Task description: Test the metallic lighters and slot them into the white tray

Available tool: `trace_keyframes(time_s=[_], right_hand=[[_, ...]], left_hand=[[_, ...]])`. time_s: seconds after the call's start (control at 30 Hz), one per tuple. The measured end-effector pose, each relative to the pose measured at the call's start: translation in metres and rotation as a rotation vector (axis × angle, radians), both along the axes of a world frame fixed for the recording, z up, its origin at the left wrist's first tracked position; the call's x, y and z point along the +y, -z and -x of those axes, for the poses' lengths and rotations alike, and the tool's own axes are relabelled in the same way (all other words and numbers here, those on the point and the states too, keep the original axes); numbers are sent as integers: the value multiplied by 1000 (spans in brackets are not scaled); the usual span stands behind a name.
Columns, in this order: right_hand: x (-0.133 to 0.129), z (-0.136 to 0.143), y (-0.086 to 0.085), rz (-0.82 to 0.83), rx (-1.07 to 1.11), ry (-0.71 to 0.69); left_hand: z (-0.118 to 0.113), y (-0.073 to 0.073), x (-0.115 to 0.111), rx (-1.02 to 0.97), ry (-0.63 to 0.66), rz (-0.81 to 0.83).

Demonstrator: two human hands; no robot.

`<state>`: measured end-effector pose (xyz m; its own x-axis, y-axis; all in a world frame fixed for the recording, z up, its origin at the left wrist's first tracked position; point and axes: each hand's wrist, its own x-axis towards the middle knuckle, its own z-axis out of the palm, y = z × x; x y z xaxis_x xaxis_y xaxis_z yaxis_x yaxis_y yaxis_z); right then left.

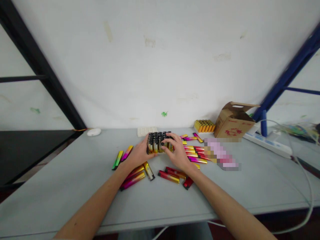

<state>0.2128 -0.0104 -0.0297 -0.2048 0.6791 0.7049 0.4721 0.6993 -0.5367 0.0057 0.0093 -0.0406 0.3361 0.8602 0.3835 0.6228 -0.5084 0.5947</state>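
Observation:
Upright lighters (pixel 155 140) with black tops and gold bodies stand packed in a block at the middle of the table. My left hand (pixel 141 152) is wrapped round the block's left side, steadying it. At its right front, my right hand (pixel 176 150) has thumb and index finger closed on a lighter (pixel 161 145) in the front row; its palm side is hidden. Loose lighters in red and gold (pixel 168 176) lie in front of the hands. More lie by my left forearm, including a green one (pixel 117 159) and a magenta one (pixel 133 181).
Behind the block lies a white grid tray (pixel 147 131). A tray of orange lighters (pixel 205 126) stands at the back right beside an open cardboard box (pixel 233 121). A white power strip (pixel 268 144), a blurred pink item (pixel 221 153) and a white mouse-like object (pixel 94 132) are also there.

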Motion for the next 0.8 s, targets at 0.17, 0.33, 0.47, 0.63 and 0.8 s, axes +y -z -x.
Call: trace_keyframes(time_s=[0.17,0.33,0.47,0.63,0.8], right_hand=[[2,0,0,9,25,25],[2,-1,0,15,10,21],[2,-1,-1,-29,-55,58],[5,0,0,-70,-123,103],[4,-4,0,-95,-171,82]], left_hand=[[2,2,2,20,19,-19],[8,0,2,82,12,-35],[12,-9,0,182,-80,-1],[14,-31,-7,206,-152,-86],[18,-50,-27,188,-112,-331]])
